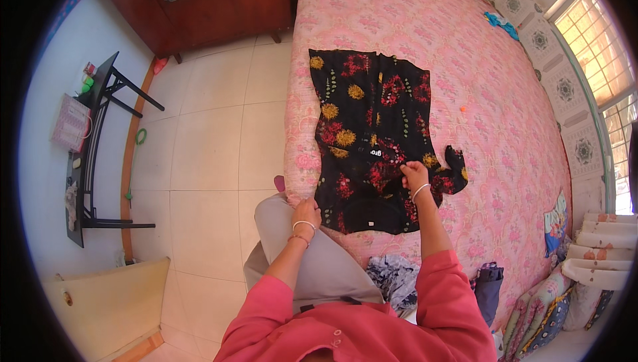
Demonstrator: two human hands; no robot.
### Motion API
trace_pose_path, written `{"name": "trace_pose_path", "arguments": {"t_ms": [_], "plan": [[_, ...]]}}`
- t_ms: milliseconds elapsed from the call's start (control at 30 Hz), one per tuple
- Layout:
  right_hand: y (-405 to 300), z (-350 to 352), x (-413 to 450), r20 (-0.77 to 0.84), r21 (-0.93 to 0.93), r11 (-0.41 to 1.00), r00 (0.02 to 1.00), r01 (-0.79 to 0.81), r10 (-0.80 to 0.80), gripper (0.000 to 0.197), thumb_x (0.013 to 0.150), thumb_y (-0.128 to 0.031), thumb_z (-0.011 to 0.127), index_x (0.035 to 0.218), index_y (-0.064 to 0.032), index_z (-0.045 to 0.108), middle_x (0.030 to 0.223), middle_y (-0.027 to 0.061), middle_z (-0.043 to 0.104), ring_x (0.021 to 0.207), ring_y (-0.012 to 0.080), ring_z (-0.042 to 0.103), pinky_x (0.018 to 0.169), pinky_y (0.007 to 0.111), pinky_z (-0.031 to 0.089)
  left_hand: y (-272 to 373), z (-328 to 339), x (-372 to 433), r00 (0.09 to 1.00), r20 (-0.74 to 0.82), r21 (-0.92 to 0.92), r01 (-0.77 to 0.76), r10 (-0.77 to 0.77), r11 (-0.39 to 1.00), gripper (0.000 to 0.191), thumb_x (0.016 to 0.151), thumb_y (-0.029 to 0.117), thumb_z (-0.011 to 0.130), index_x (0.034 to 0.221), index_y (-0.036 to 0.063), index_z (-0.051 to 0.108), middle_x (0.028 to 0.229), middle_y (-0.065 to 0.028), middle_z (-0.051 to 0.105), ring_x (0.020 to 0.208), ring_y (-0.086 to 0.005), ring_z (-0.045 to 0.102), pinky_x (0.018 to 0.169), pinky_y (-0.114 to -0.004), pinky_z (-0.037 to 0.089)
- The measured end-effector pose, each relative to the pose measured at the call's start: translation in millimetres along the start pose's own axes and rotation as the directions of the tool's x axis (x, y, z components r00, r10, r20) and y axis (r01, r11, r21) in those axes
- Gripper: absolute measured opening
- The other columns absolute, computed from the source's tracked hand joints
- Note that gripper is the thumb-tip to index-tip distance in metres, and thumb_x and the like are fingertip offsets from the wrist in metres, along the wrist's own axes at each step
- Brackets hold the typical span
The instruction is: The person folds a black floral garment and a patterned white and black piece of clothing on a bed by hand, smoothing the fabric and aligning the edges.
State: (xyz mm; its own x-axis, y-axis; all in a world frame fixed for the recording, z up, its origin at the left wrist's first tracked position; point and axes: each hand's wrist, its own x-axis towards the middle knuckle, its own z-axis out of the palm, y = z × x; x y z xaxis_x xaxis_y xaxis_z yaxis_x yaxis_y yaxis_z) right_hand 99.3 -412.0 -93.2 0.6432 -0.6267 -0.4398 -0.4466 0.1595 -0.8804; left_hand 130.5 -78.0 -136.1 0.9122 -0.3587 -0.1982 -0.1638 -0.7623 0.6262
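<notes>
A black top with red, yellow and green floral print (356, 112) lies spread on the bed, its neckline towards me. One sleeve sticks out at its right, partly folded; the left sleeve is not plainly seen. My right hand (414, 177) is over the right part of the top, fingertips pinched together at the cloth. My left hand (307, 215) rests at the top's lower left edge, beside my knee, with its fingers curled; whether it grips cloth is hidden.
The pink floral bedspread (498, 142) extends around the top. Crumpled patterned cloth (394, 279) and a dark folded garment (488, 287) lie near my right side. Folded bedding (531, 307) is at the lower right. A black narrow table (89, 172) stands by the left wall, a wooden wardrobe (224, 8) beyond.
</notes>
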Motion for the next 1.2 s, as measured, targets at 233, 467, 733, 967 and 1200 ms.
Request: {"name": "trace_pose_path", "arguments": {"t_ms": [233,467,733,967,1200], "plan": [[6,-7,57,-0.086,0.306,0.941,0.989,0.142,-0.122,0.029,0.084,-0.001,0.062,0.111,-0.0009,0.05,0.099,0.0111,0.06,0.082,0.0198,0.064,0.07,0.028,0.055,13,-1,3,1.0,0.023,-0.019,0.0,0.001,1.0,0.014,0.074,0.009,0.068,0.08,0.001,0.058,0.083,-0.0185,0.06,0.084,-0.0355,0.057,0.076,-0.042,0.047],[29,13,37,-0.199,0.04,0.958,0.942,0.285,-0.272,0.036,0.085,-0.002,0.058,0.121,-0.0001,0.052,0.114,0.013,0.06,0.099,0.0192,0.06,0.084,0.029,0.049,5,-1,3,0.998,0.059,0.009,0.017,-0.018,1.0,0.017,0.074,0.013,0.069,0.082,0.0032,0.058,0.086,-0.0178,0.059,0.084,-0.0351,0.058,0.076,-0.043,0.048],[44,-17,12,-0.004,-0.586,0.713,0.878,0.385,-0.478,0.026,0.08,-0.005,0.063,0.105,-0.0026,0.063,0.1,0.0137,0.065,0.081,0.0235,0.065,0.074,0.031,0.051,9,0,4,0.999,0.054,0.015,0.002,-0.003,1.0,0.02,0.072,0.012,0.071,0.085,0.0036,0.058,0.088,-0.0175,0.059,0.086,-0.0349,0.059,0.077,-0.042,0.048],[29,-2,4,0.173,-0.738,0.453,0.79,0.5,-0.589,0.028,0.077,-0.003,0.064,0.104,-0.0024,0.063,0.102,0.0152,0.063,0.09,0.0315,0.062,0.079,0.036,0.05,11,-3,3,0.997,0.062,0.023,0.041,-0.042,0.999,0.021,0.072,0.011,0.07,0.086,0.0036,0.057,0.09,-0.0169,0.06,0.087,-0.0344,0.059,0.077,-0.042,0.048],[25,-17,11,0.121,-0.744,0.599,0.942,0.295,-0.314,0.024,0.075,-0.004,0.066,0.099,-0.0025,0.063,0.105,0.0155,0.061,0.095,0.0319,0.061,0.081,0.038,0.049,14,-2,4,0.997,0.068,0.04,0.019,-0.022,0.999,0.019,0.073,0.01,0.07,0.086,0.0038,0.057,0.09,-0.0168,0.06,0.088,-0.0341,0.059,0.078,-0.042,0.048]]}}
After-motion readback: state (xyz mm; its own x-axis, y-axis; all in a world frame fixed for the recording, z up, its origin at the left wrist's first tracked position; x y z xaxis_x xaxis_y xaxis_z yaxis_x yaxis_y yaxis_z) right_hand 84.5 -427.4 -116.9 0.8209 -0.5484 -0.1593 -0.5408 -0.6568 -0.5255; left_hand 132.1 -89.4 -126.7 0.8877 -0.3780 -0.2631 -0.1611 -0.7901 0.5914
